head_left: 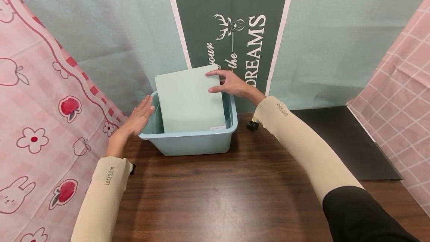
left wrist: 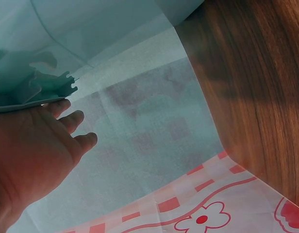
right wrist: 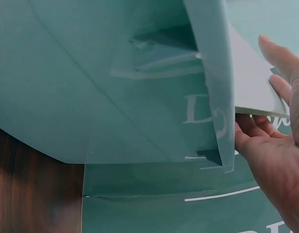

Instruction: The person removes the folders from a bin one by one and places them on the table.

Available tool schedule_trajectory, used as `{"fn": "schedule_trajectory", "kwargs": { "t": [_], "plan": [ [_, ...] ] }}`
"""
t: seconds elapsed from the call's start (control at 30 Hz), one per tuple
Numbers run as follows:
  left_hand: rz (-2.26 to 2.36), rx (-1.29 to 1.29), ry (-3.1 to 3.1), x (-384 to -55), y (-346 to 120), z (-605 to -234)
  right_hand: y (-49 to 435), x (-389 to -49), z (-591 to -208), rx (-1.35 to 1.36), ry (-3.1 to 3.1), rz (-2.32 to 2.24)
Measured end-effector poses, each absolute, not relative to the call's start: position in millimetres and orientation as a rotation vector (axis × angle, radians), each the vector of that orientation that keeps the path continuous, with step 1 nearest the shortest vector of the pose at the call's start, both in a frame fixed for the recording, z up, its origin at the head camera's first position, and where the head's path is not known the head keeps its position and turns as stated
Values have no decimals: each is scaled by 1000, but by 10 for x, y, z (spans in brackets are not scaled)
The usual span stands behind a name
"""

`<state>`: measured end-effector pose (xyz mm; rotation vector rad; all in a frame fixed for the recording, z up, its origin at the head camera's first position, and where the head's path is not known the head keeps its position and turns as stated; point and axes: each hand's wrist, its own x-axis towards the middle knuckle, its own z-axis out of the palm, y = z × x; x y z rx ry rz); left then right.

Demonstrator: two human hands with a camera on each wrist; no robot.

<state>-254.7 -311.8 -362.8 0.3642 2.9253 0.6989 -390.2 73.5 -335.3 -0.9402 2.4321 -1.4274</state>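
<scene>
The green folder [head_left: 189, 98] stands tilted inside the blue bin [head_left: 195, 141], with its bottom edge down in the bin and its top sticking up well over the rim. I see a small white label near its lower right corner. My right hand [head_left: 231, 84] is at the top right corner of the folder. The fingers [head_left: 215, 73] lie across the front of that corner, and in the right wrist view the fingers [right wrist: 278, 56] are on one side of the thin edge with the thumb on the other side, so this hand pinches the folder. My left hand [head_left: 139, 117] is flat and wide, with straight fingers, just beside the left wall of the bin. It holds nothing. I cannot tell if it touches the bin wall or is only very near it. In the left wrist view the fingers [left wrist: 72, 121] are spread out and relaxed. The bin sits at the far edge of the brown wooden table [head_left: 218, 193], close to the middle of that edge. A black mat [head_left: 349, 141] lies at the far right corner of the table. Behind the bin hangs a dark green banner [head_left: 231, 25] with white letters. A pink cloth with apples and flowers [head_left: 40, 115] hangs along the left edge of the table, and a pink checked cloth [head_left: 403, 92] hangs on the right.
</scene>
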Motion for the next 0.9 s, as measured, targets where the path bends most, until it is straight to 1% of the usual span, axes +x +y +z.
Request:
{"fn": "schedule_trajectory", "kwargs": {
  "t": [0.53,0.9],
  "plan": [
    [718,368,2917,-2540,-3132,-3639,704,-3806,-3370,-1087,2434,-1478],
    [727,382,2921,-2541,-3124,-3632,682,-3738,-3401,-1176,2526,-1427]
  ]
}}
